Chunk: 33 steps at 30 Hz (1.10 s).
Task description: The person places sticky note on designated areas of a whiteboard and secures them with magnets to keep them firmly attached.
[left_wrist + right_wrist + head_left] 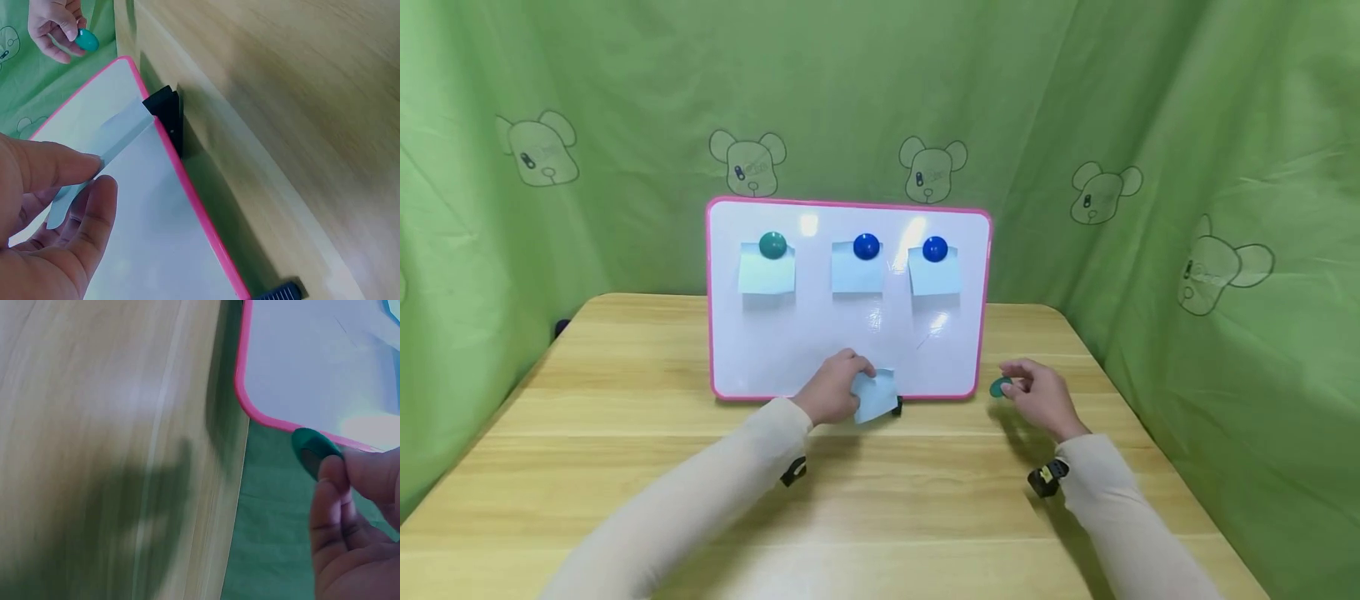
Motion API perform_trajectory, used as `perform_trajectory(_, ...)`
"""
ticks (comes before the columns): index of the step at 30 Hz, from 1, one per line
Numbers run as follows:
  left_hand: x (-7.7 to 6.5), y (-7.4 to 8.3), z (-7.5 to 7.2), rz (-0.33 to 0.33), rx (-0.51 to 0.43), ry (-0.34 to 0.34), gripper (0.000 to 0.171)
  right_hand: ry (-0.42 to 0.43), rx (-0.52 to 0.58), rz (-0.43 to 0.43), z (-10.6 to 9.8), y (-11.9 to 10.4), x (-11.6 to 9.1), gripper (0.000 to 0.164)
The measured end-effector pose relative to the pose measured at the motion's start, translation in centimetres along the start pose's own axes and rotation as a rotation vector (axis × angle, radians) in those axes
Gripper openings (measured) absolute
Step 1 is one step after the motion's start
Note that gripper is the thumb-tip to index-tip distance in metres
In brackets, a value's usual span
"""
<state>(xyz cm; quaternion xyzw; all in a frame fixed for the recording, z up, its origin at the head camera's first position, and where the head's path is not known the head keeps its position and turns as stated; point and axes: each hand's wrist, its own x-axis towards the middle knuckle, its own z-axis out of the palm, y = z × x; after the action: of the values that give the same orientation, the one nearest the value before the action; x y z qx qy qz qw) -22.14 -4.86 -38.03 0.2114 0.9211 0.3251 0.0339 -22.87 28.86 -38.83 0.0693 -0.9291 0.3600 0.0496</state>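
Note:
My left hand (833, 389) pinches a light blue sticky note (876, 397) between thumb and fingers, in front of the lower edge of a pink-framed whiteboard (805, 350). In the left wrist view the sticky note (119, 140) appears nearly edge-on. Right of the board, my right hand (1039, 397) holds a round green magnet (1000, 387) by its edge. The right wrist view shows that magnet (312, 452) pinched between thumb and fingertips, its darker flat side partly visible. Three notes hang higher on the board, under a green magnet (772, 245) and two blue magnets (866, 247).
The whiteboard stands upright on a wooden table (625, 433), with a black foot (167, 115) at its lower edge. Green curtain (850, 100) with bear drawings surrounds the table at the back and sides.

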Motion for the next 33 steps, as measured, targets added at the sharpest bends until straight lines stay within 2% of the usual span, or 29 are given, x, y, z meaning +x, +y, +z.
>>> perform_trajectory(7,-0.8,-0.5,-0.7,0.004,0.003,0.022,0.042,0.071,0.007,-0.067,0.9,-0.3,0.5,0.034)
perform_trajectory(16,-1.4,-1.6,-1.9,-0.011,0.013,0.070,0.040,0.065,0.058,-0.094,1.4,-1.6,1.4,0.032)
perform_trajectory(22,-1.9,-2.2,-2.5,-0.017,0.003,0.097,0.038,0.058,0.101,-0.070,2.0,-2.1,1.9,0.033)
perform_trajectory(29,-2.2,-2.5,-2.6,-0.018,0.005,0.103,0.037,0.082,0.151,-0.106,2.8,-3.0,2.3,0.036)
perform_trajectory(33,-2.4,-2.5,-2.9,-0.030,0.012,0.102,0.037,0.059,0.151,-0.116,3.3,-3.6,2.4,0.033)
